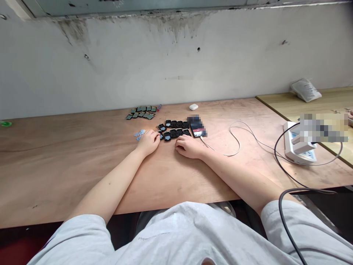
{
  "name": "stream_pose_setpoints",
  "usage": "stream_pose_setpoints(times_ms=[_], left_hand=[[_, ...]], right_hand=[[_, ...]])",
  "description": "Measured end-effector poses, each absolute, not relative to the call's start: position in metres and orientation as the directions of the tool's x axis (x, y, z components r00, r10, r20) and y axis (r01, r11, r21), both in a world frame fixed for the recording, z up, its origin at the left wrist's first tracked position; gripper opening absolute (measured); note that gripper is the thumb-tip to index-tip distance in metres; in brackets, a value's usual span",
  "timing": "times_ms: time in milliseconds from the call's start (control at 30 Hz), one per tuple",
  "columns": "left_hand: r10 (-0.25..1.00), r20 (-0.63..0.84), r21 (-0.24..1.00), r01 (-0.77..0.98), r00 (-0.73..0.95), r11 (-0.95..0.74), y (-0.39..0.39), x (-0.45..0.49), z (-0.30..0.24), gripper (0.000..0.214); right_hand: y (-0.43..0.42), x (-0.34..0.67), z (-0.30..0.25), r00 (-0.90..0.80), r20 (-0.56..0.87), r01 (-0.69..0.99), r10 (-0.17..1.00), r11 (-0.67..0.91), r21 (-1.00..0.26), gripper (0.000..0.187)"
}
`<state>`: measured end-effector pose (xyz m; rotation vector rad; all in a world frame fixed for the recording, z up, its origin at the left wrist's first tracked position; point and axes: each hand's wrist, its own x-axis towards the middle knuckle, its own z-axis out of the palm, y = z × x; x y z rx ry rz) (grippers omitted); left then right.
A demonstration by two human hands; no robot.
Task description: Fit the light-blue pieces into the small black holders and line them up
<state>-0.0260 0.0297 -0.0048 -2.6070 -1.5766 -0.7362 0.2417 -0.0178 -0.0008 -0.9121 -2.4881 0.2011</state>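
Both my forearms reach out over a wooden table (pixel 68 165). My left hand (pixel 149 141) rests on the wood with its fingers curled, its fingertips touching a small black square part (pixel 161 135) at the left end of a cluster of black parts (pixel 176 130). My right hand (pixel 189 146) lies knuckles up just in front of the same cluster, fingers bent under; what they hold, if anything, is hidden. A few pale blue bits (pixel 140 134) lie left of my left hand.
A group of greenish flat pieces (pixel 142 112) and a red-tipped pen (pixel 159 107) lie farther back. A white earbud case (pixel 193 107), a phone (pixel 198 130) with a white cable (pixel 234 143), a white power strip (pixel 299 149), a black cable (pixel 286 206), and a white bag (pixel 305 90) are to the right.
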Motion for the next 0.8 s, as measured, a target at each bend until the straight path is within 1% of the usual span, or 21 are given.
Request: stream_pose_setpoints(times_ms=[300,800], left_hand=[[0.805,0.391,0.218,0.805,0.445,-0.551,0.0277,-0.0250,-0.0036,0.034],[0.804,0.375,0.235,0.792,0.462,-0.564,0.0253,-0.0242,-0.0010,0.032]], right_hand=[[-0.0164,0.2419,-0.0040,-0.667,0.395,0.565,0.632,0.774,-0.286,0.011],[-0.0169,0.2417,-0.0026,-0.662,0.381,0.573,0.645,0.764,-0.297,0.011]])
